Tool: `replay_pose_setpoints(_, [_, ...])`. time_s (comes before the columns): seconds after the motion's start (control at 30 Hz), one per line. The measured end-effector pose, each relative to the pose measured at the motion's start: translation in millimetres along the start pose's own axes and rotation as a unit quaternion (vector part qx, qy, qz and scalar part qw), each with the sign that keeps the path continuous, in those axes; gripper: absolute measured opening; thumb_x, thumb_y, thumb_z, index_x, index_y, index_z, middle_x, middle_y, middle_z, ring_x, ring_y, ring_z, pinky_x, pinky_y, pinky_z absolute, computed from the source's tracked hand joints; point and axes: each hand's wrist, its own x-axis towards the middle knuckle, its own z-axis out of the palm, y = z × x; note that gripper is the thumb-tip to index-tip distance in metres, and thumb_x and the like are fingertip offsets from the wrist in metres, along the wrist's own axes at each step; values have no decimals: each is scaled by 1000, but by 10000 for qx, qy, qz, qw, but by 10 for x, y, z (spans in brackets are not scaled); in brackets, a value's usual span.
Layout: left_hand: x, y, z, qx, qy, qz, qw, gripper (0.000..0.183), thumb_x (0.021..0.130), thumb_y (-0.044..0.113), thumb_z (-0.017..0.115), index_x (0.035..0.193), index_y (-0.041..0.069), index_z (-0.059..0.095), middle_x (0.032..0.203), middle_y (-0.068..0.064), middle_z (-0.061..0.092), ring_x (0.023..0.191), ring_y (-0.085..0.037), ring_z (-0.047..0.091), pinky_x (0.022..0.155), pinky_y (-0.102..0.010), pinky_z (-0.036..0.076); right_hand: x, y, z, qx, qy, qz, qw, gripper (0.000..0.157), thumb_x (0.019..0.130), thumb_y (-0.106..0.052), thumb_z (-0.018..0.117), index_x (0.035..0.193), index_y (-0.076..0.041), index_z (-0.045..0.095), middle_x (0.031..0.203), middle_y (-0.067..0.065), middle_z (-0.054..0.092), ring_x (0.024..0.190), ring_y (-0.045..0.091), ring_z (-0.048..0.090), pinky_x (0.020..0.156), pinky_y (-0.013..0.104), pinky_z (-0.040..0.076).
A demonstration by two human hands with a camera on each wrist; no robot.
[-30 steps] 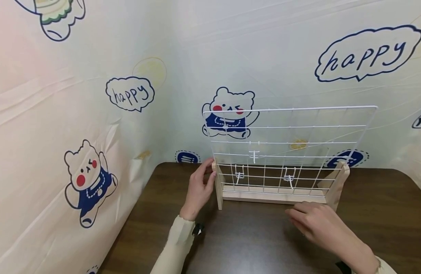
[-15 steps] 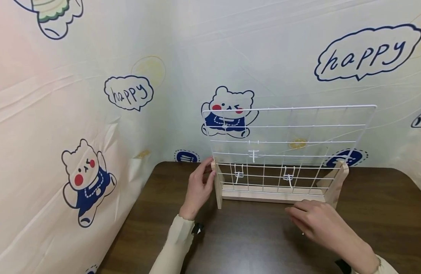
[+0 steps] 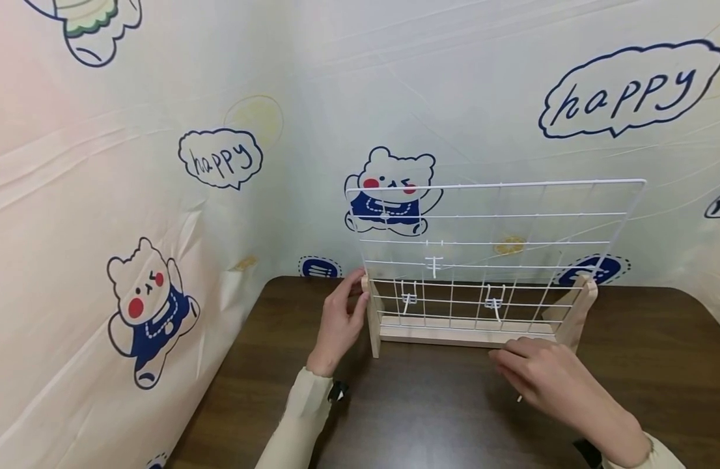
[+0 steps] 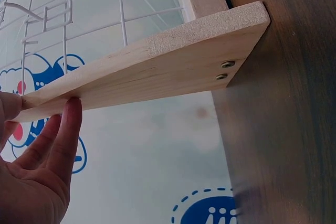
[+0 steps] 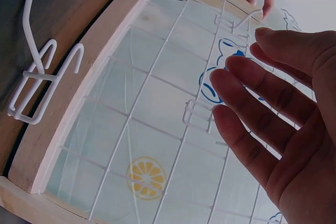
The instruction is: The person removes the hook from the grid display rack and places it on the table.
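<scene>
A wooden-framed display rack with a white wire grid stands on the table, its pale base board [image 3: 465, 334] along the bottom. My left hand [image 3: 335, 329] pinches the top of the rack's left wooden side panel [image 4: 157, 69] between thumb and fingers. Three white wire hooks hang on the grid, one of them the left hook [image 3: 409, 300]. In the right wrist view a loose white wire hook [image 5: 41, 75] lies on the table by the base. My right hand [image 3: 544, 378] hovers in front of the rack's right part, fingers loosely extended, holding nothing visible.
The dark brown table [image 3: 430, 417] extends in front of the rack and to both sides. Behind and to the left hangs a pale curtain [image 3: 313, 130] printed with bears and "happy" bubbles. Two screws [image 4: 228, 64] show low on the side panel's outer face.
My right hand has shifted very slightly, and a small white tip has come into view beneath it. The left hand and the rack stay in place.
</scene>
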Motion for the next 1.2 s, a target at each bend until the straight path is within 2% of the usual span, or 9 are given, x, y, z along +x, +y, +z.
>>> replay_pose_setpoints(0.6, [2, -2, 1, 22, -43, -79, 10000, 42, 106, 16, 61, 147, 13, 54, 132, -11, 70, 112, -26, 72, 84, -37, 66, 53, 10, -12, -34, 150, -24, 9999, 51, 114, -38, 31, 92, -18, 73, 76, -11, 62, 60, 9, 60, 52, 30, 48])
replay_pose_setpoints(0.93, [6, 4, -3, -6, -33, -42, 10000, 42, 106, 16, 61, 148, 16, 54, 132, -10, 70, 112, -26, 72, 85, -37, 66, 74, 13, -43, -115, 63, 58, 9999, 56, 114, -41, 30, 95, -18, 77, 79, -8, 68, 64, 11, 65, 53, 32, 53])
replay_pose_setpoints(1.2, [-3, 3, -3, -43, -56, -104, 9999, 43, 106, 17, 62, 148, 17, 54, 133, -9, 70, 112, -25, 72, 86, -36, 66, 85, 19, -38, -95, 59, 44, 9999, 55, 114, -41, 31, 95, -18, 77, 78, -9, 67, 63, 11, 64, 54, 31, 52])
